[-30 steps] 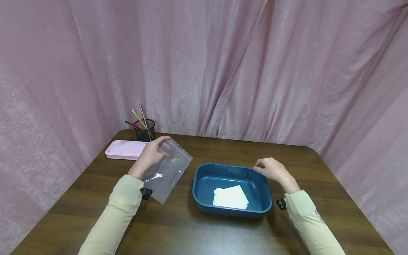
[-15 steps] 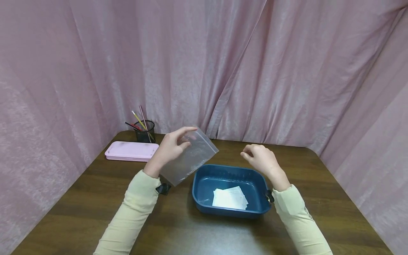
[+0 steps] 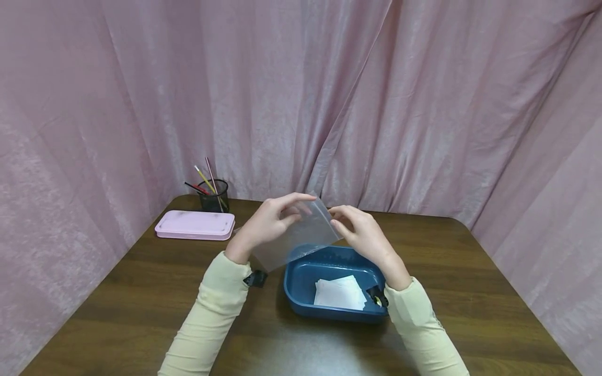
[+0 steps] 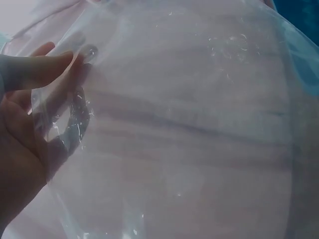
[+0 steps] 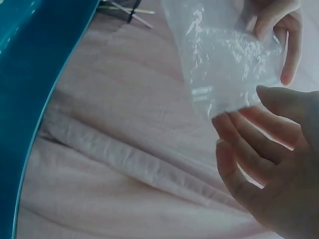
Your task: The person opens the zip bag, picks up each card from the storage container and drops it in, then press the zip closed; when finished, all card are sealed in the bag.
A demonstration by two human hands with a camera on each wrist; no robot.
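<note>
Gripping clear bag [image 3: 291, 243] with left hand [image 3: 265, 224], pinching plastic between thumb and bent fingers, thumb in front, other fingers behind. Reaching right hand [image 3: 362, 234] to zip-strip edge on opposite side, curving fingers loosely at the corner, leaving a gap between thumb and fingertips; not managing to tell light contact from mere nearness. Holding bag tilted in the air, overlapping rear left rim of blue tray [image 3: 329, 312] in head view; not managing to tell touching from apart there. Crossing tray's right front corner with right wrist camera [image 3: 378, 296], covering that bit of rim. Seeing white papers [image 3: 339, 293] inside tray, close to front wall, with more floor room behind. Noting pink case [image 3: 195, 224] near left edge of desk [image 3: 470, 313], just in front of black pen cup [image 3: 213, 197] at rear left corner, both apart from left hand. Leaving wide desk room between right forearm and right edge, plus a strip between tray and rear edge, before pink curtain [image 3: 254, 104].
</note>
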